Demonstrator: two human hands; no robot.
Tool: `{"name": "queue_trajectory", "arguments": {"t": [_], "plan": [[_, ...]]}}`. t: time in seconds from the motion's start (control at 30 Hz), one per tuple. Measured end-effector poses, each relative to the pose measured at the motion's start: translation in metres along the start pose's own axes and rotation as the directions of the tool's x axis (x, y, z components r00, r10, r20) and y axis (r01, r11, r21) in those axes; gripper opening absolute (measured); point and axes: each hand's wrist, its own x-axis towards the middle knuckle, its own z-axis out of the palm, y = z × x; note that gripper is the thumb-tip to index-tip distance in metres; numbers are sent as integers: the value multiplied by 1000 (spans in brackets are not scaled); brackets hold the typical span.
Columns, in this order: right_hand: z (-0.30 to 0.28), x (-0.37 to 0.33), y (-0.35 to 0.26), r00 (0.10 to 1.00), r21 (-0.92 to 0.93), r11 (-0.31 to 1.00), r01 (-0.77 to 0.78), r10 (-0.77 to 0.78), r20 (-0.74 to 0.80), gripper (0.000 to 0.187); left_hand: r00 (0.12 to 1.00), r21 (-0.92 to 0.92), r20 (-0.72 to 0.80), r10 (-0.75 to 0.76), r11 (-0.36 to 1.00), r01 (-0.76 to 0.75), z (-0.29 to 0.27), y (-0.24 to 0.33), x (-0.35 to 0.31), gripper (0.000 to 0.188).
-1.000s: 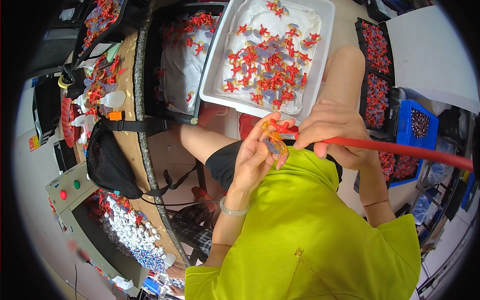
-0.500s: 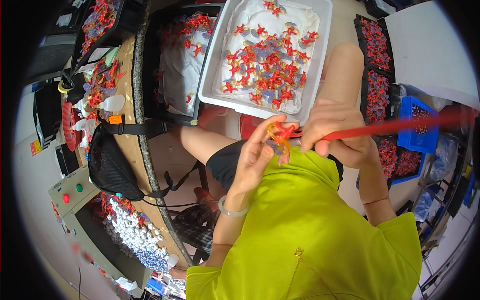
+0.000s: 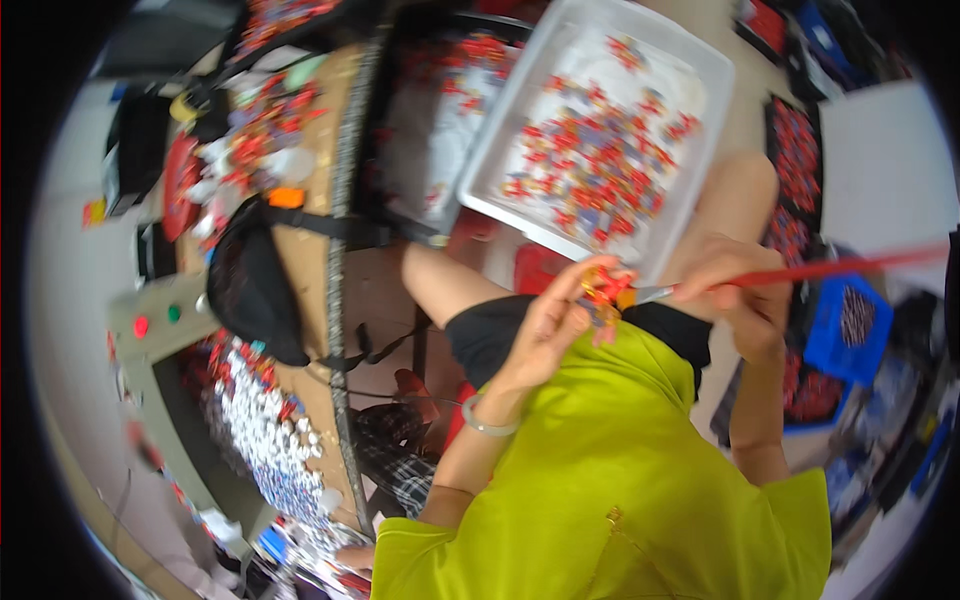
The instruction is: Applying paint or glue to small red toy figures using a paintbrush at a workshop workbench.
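Between the fingertips of my left hand (image 3: pixel 548 335) is a small figurine (image 3: pixel 601 288) in red, yellow and purple, blurred by motion. My right hand (image 3: pixel 735 285) is closed around a red-handled brush (image 3: pixel 840 267), whose handle points off to the right. The brush's metal collar and orange tip reach the figurine's right side. Both hands are in front of my lap, just below a white tray (image 3: pixel 535 232). Many similar red, yellow and purple figurines (image 3: pixel 600 155) lie spread on its white lining.
A black tray (image 3: pixel 425 232) of figurines adjoins the white one. Along the left runs a workbench (image 3: pixel 335 130) with a black bag (image 3: pixel 255 285) and a heap of white pieces (image 3: pixel 265 430). Black trays (image 3: pixel 797 150) and a blue bin (image 3: pixel 850 335) stand right. Another person's hand (image 3: pixel 355 557) shows lower left.
The view has shifted, so the scene sits further right and is blurred. The brush's metal collar and orange tip now show against the figurine. Both hands keep their holds.
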Motion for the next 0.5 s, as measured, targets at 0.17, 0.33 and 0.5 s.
{"name": "queue_trajectory", "arguments": {"t": [0.17,0.33,0.5], "plan": [[18,30,1,988,15,998,-65,67,-141,19,981,-34,-159,115,992,-122,-24,1,-12,62],[68,101,-12,987,102,982,-157,161,-29,10,932,-15,-268,243,967,-256,-48,8,-41,59],[188,220,-17,954,52,982,182,-189,234,20,858,-59,-388,335,921,-386,-69,7,-65,62]]}}
